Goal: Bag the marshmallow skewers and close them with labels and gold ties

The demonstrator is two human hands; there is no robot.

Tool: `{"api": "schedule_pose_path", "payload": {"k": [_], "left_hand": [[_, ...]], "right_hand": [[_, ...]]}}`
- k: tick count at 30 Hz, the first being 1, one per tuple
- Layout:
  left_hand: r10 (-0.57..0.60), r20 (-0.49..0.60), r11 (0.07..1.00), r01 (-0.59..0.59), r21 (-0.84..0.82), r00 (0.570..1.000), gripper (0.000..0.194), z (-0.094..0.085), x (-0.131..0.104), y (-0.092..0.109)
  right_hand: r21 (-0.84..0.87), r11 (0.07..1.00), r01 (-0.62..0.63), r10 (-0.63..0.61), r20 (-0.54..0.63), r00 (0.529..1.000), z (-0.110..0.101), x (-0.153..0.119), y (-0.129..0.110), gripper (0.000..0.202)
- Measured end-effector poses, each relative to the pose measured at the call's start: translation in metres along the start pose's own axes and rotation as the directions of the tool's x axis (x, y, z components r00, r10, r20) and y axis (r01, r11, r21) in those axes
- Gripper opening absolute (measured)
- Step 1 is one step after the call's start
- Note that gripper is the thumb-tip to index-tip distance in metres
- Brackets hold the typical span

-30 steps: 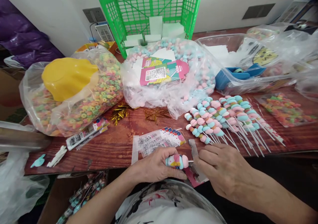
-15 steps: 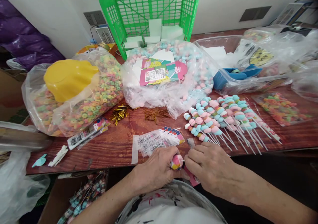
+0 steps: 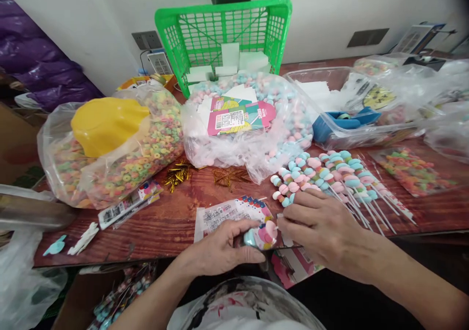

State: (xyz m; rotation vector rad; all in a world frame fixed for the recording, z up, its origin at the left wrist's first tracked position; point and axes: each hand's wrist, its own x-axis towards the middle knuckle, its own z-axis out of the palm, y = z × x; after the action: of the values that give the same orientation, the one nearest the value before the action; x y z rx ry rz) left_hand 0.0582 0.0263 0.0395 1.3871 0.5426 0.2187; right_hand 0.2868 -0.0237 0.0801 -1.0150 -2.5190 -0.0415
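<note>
My left hand (image 3: 227, 249) is curled around a wrapped marshmallow skewer (image 3: 266, 235), pink and blue inside a printed clear wrapper, at the front edge of the table. Against the skewer's right end, my right hand (image 3: 315, 222) has its fingers bunched; what is between them is hidden. Printed clear wrappers (image 3: 216, 215) lie fanned just behind my left hand. Beyond my right hand are several pink and blue marshmallow skewers (image 3: 340, 174) with white sticks. Below the hands, a pink and green printed card (image 3: 293, 266) shows at the table edge.
Behind stand a bag of ring candy (image 3: 128, 169) with a yellow bowl (image 3: 110, 125), a bag of marshmallows (image 3: 293, 110), a green crate (image 3: 223, 10) and a clear tray (image 3: 330, 71). A metal cylinder (image 3: 32, 210) is at far left.
The wrapped skewer now shows more of its length, and my left fingers have loosened around it. My right hand has shifted slightly right and up. More of the printed card is visible.
</note>
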Motion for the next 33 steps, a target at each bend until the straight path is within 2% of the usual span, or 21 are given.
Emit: {"api": "schedule_pose_path", "payload": {"k": [2,3,4,6,8,11,15,18,20,22,27,30,32,33], "left_hand": [[-0.007,-0.003,0.998,0.007,-0.057,1.000,0.031,-0.001,-0.001,-0.004],[0.006,-0.071,1.000,-0.008,-0.030,0.997,0.031,0.000,-0.001,-0.005],[0.032,-0.166,0.999,-0.026,0.038,0.986,0.032,0.002,-0.001,-0.007],[0.118,-0.337,0.969,-0.033,0.247,0.934,0.030,0.006,-0.001,-0.008],[0.215,-0.394,0.910,-0.037,0.414,0.894,0.026,0.011,0.000,-0.007],[0.308,-0.345,0.876,-0.122,0.467,0.887,0.022,0.019,0.004,-0.006],[0.307,-0.306,0.902,-0.172,0.395,0.901,0.026,0.024,0.007,-0.007],[0.240,-0.264,0.956,-0.180,0.231,0.934,0.036,0.021,0.006,-0.007],[0.215,-0.241,0.972,-0.182,0.151,0.946,0.029,0.017,0.005,-0.006],[0.213,-0.272,0.974,-0.181,0.138,0.939,0.026,0.015,0.006,-0.006],[0.297,-0.447,0.953,-0.231,0.197,0.843,0.028,0.021,0.011,-0.008],[0.372,-0.460,0.925,-0.284,0.251,0.806,0.029,0.023,0.013,-0.008],[0.364,-0.497,0.931,-0.298,0.209,0.788,0.027,0.020,0.014,-0.008],[0.346,-0.536,0.938,-0.303,0.170,0.770,0.023,0.017,0.015,-0.009]], "right_hand": [[0.001,1.000,-0.003,0.003,-0.005,1.000,-0.011,0.001,0.001,0.020],[-0.006,1.000,-0.016,0.016,-0.001,1.000,-0.015,0.001,0.001,0.022],[-0.018,0.999,-0.039,0.039,0.004,0.999,-0.017,0.001,0.000,0.024],[-0.043,0.994,-0.096,0.097,0.026,0.995,-0.019,0.002,-0.004,0.026],[-0.063,0.989,-0.131,0.134,0.042,0.990,-0.013,0.001,-0.010,0.025],[-0.102,0.986,-0.130,0.136,0.050,0.989,0.002,0.002,-0.021,0.021],[-0.094,0.988,-0.121,0.128,0.072,0.989,0.018,0.003,-0.027,0.015],[0.005,0.982,-0.186,0.183,0.167,0.969,0.016,0.004,-0.023,0.025],[0.077,0.972,-0.222,0.199,0.238,0.951,0.010,0.005,-0.018,0.030],[0.126,0.963,-0.237,0.200,0.248,0.948,0.005,0.006,-0.013,0.029],[0.140,0.963,-0.232,0.219,0.102,0.970,0.011,0.010,-0.009,0.020],[0.149,0.966,-0.213,0.217,-0.012,0.976,0.022,0.014,-0.013,0.021],[0.247,0.942,-0.229,0.263,-0.113,0.958,0.028,0.016,-0.015,0.020],[0.346,0.901,-0.260,0.336,-0.181,0.924,0.031,0.017,-0.016,0.017]]}}
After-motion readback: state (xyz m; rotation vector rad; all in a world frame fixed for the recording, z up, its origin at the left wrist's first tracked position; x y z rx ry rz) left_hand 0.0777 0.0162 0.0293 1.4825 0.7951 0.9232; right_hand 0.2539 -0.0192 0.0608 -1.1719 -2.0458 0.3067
